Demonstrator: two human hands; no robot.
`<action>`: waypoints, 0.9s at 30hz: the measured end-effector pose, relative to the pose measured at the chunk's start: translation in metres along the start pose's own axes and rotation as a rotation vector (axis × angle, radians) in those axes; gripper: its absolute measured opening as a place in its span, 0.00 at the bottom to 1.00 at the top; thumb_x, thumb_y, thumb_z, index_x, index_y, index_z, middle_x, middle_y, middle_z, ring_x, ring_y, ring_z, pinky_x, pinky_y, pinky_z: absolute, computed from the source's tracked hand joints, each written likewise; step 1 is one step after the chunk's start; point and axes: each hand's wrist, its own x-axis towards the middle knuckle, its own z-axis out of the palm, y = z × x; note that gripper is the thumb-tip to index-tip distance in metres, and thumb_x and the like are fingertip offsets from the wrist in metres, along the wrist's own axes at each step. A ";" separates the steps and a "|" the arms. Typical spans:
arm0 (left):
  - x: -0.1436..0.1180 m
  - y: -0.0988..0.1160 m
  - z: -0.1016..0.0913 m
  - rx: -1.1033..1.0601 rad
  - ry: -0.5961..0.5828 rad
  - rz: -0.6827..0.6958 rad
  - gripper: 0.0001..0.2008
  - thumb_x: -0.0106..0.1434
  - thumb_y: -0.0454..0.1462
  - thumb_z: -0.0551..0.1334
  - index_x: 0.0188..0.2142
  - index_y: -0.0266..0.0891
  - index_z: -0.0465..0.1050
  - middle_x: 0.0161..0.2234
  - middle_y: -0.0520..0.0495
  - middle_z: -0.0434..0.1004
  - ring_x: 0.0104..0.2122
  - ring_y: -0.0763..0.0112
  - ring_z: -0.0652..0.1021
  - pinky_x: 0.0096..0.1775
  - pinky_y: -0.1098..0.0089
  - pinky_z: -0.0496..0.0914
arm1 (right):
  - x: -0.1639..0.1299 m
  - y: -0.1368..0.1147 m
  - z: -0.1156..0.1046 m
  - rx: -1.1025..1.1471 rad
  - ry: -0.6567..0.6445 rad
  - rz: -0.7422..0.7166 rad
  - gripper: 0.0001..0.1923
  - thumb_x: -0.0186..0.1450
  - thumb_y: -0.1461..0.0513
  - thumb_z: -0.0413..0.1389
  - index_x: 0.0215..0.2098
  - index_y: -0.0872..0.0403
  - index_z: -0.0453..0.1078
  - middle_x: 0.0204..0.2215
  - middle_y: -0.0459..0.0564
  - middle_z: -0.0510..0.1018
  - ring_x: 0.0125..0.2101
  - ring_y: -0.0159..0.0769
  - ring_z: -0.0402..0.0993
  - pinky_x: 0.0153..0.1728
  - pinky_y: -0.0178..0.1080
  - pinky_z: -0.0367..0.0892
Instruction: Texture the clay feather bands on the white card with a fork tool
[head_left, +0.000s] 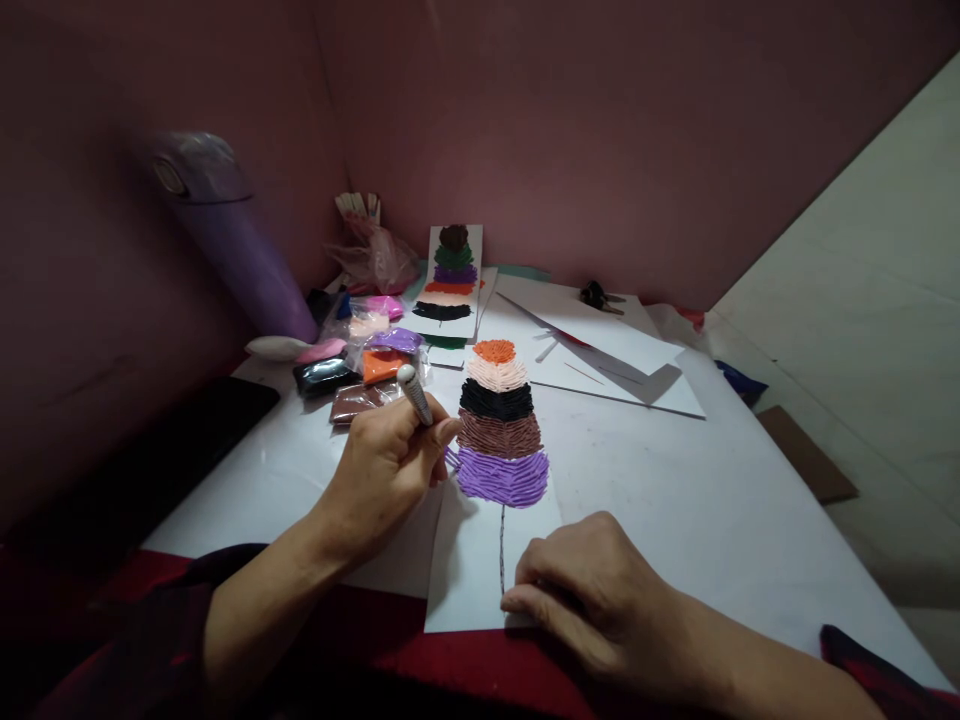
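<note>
A pale, patterned, round-ended stick (415, 396) is gripped in the closed left hand (394, 458); the half-curled right hand (600, 582) is rested on a white rectangular card (465, 575), its hold unclear. Beside the left hand, a five-coloured, strand-textured shape (501, 432) is borne by the card.

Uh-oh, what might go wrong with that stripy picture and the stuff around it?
The left hand, gripping a pen-like tool, is right beside the purple band, so a slip might smudge its thin strands.

The right hand is at the dark stem line; sliding sideways could perhaps smear it or shift the paper.

The tall purple bottle is near the colourful packets; a bump might topple it onto them.
</note>
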 end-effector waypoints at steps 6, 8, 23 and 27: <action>-0.003 0.002 -0.001 0.010 0.103 0.029 0.10 0.65 0.37 0.58 0.27 0.37 0.68 0.18 0.54 0.70 0.20 0.75 0.72 0.26 0.71 0.67 | 0.001 0.000 -0.001 0.019 -0.002 0.024 0.16 0.69 0.59 0.50 0.28 0.57 0.73 0.18 0.48 0.76 0.19 0.30 0.72 0.23 0.34 0.61; -0.003 0.002 0.000 -0.026 0.124 0.038 0.10 0.65 0.37 0.58 0.27 0.37 0.68 0.19 0.54 0.70 0.20 0.75 0.72 0.26 0.71 0.68 | 0.001 0.001 -0.001 0.027 -0.001 0.021 0.16 0.69 0.59 0.50 0.27 0.57 0.73 0.18 0.48 0.76 0.19 0.30 0.71 0.23 0.34 0.61; -0.003 0.003 0.006 -0.214 0.108 0.178 0.08 0.67 0.34 0.56 0.32 0.34 0.72 0.24 0.52 0.73 0.23 0.78 0.75 0.28 0.74 0.70 | 0.002 0.001 -0.002 0.023 0.027 -0.027 0.13 0.67 0.62 0.52 0.27 0.57 0.73 0.18 0.48 0.76 0.18 0.30 0.71 0.22 0.34 0.61; -0.004 0.002 0.005 -0.214 0.066 0.327 0.07 0.67 0.31 0.55 0.36 0.34 0.72 0.25 0.52 0.72 0.27 0.76 0.74 0.31 0.72 0.71 | 0.003 0.001 -0.002 0.096 0.213 -0.082 0.11 0.67 0.64 0.54 0.27 0.57 0.71 0.17 0.45 0.74 0.17 0.27 0.67 0.20 0.32 0.60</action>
